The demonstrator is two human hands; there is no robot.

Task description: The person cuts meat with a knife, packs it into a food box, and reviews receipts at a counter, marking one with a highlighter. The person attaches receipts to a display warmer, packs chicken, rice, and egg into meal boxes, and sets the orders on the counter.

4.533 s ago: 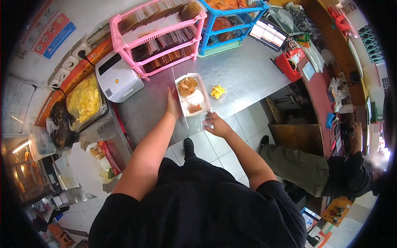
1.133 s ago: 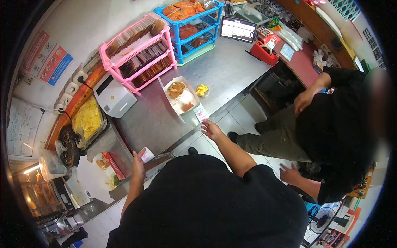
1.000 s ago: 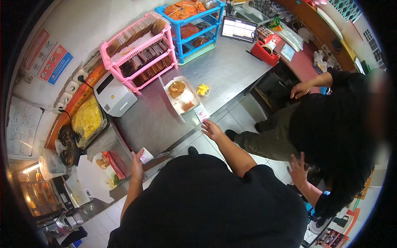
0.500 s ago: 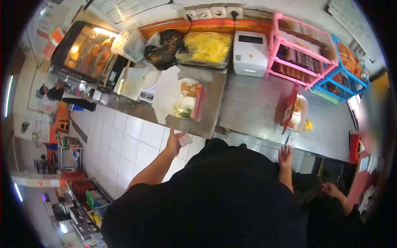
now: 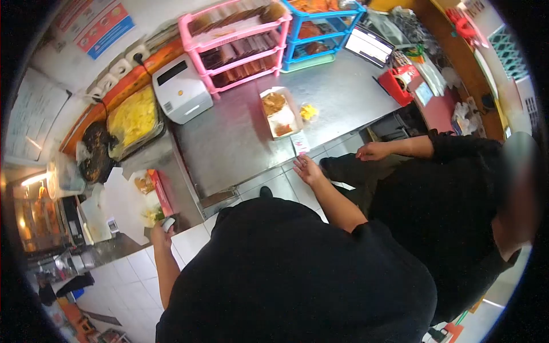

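Note:
My left hand (image 5: 161, 234) holds a small white paper slip (image 5: 168, 224), just below an open white and red food box (image 5: 160, 191) on the left counter. Food lies inside that box. My right hand (image 5: 307, 170) is at the front edge of the metal counter (image 5: 229, 160), its fingers partly spread beside a printed paper slip (image 5: 299, 143). That slip lies at the lower end of a second open food box (image 5: 281, 114), which holds rice and browned food. A small clear container of yellow food (image 5: 309, 112) stands right of this box.
Behind are a white printer (image 5: 182, 91), a pink rack (image 5: 240, 46) and a blue rack (image 5: 320, 34). A tray of yellow food (image 5: 132, 121) is at the left. A person in black (image 5: 434, 206) stands close on my right.
The view has swung back toward the right-hand counter. My left hand, with its slip, is now at the left food box. The other person has come closer on the right.

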